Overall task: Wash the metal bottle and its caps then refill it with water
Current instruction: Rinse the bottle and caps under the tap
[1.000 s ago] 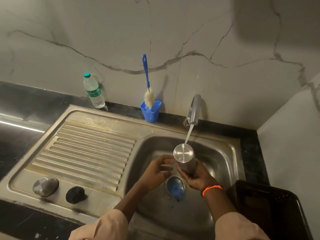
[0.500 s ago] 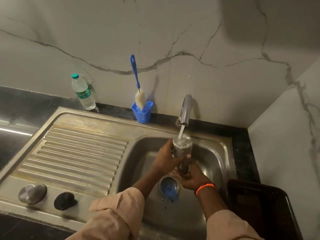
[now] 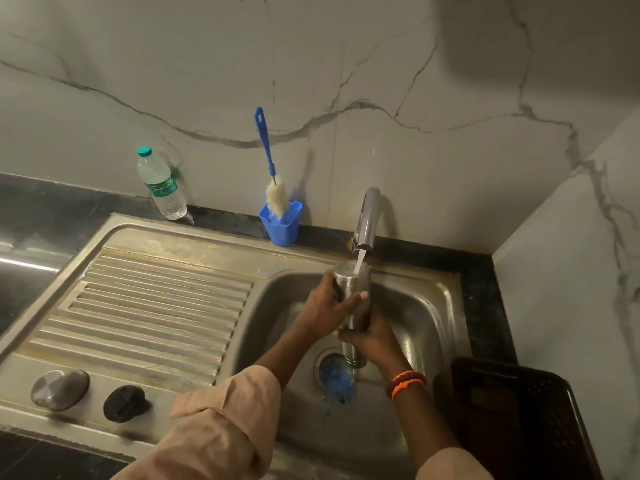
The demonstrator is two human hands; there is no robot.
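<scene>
Silver-grey steel on the metal bottle [image 3: 353, 289], likewise on the sink [image 3: 433, 306] and its ribbed drainboard [image 3: 156, 306], the latter striped with parallel ridges. Silver dome cap [image 3: 59, 389] beside a black cap [image 3: 124, 403]. Bright blue on the bottle brush [image 3: 265, 147] handle, cream-white on its bristles, blue again on the brush holder [image 3: 281, 223]. Clear plastic water bottle [image 3: 161, 187] with teal-green lid and green label. Pale marble wall [image 3: 415, 98] veined in grey. Black countertop [image 3: 41, 209]. Orange and dark red wristband [image 3: 406, 383]. Peach-beige sleeves [image 3: 225, 427]. Black perforated crate [image 3: 519, 417]. Blue in the drain [image 3: 334, 375].
</scene>
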